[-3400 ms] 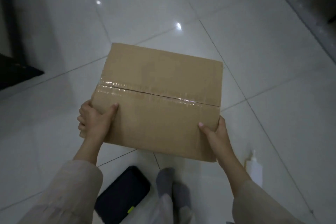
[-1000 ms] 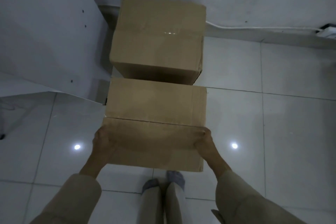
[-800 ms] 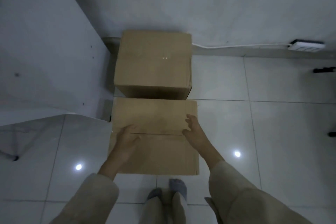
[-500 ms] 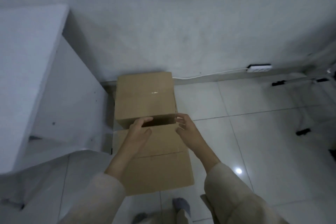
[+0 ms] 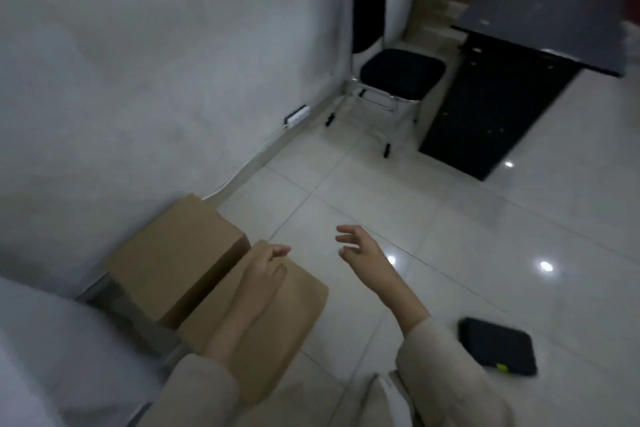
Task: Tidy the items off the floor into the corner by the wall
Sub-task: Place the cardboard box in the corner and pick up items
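Glossy white floor tiles (image 5: 450,253) meet a grey wall at ten o'clock, where two brown cardboard boxes (image 5: 180,253) sit. Both hands, left (image 5: 266,267) and right (image 5: 360,248), hang loose and empty. At four o'clock lies a flat black pouch (image 5: 497,350), probably light and soft; pinch an edge.

Two plain tan boxes (image 5: 180,253) sit by a pale grey wall (image 5: 138,62); the floor (image 5: 485,253) is glossy white tile (grey grout lines). Chair (image 5: 398,69), desk (image 5: 502,107) and pouch (image 5: 498,345) are black; sleeves (image 5: 443,378) beige.
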The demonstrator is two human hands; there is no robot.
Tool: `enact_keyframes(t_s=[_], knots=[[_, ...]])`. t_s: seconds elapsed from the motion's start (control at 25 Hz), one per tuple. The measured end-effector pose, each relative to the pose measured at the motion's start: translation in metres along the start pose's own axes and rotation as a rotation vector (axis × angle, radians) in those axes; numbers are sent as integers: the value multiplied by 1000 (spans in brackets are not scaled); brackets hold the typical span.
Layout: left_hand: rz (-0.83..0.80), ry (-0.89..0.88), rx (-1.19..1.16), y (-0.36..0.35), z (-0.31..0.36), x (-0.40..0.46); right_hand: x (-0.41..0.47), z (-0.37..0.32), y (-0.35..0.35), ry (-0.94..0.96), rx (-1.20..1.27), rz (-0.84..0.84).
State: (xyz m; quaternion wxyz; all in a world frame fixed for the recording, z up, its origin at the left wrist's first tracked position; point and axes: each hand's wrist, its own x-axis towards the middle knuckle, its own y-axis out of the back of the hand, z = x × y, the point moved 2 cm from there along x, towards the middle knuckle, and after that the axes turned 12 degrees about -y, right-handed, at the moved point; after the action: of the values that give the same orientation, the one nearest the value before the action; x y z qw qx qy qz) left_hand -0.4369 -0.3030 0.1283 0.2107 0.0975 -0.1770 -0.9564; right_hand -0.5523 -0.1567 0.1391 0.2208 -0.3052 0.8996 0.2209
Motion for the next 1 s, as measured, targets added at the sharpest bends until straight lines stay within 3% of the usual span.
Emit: enact_keyframes(t_s=[0.28,0.48,1.0], knots=[[-446,-301,94,-130,68,-35,-142,121,102,-185,318,441],[-769,-446,165,-234,104,-100,-259,218,137,-292,563,773],[-1323,-617,182,-371,114,-399,-583,417,42,-477,958,1341]])
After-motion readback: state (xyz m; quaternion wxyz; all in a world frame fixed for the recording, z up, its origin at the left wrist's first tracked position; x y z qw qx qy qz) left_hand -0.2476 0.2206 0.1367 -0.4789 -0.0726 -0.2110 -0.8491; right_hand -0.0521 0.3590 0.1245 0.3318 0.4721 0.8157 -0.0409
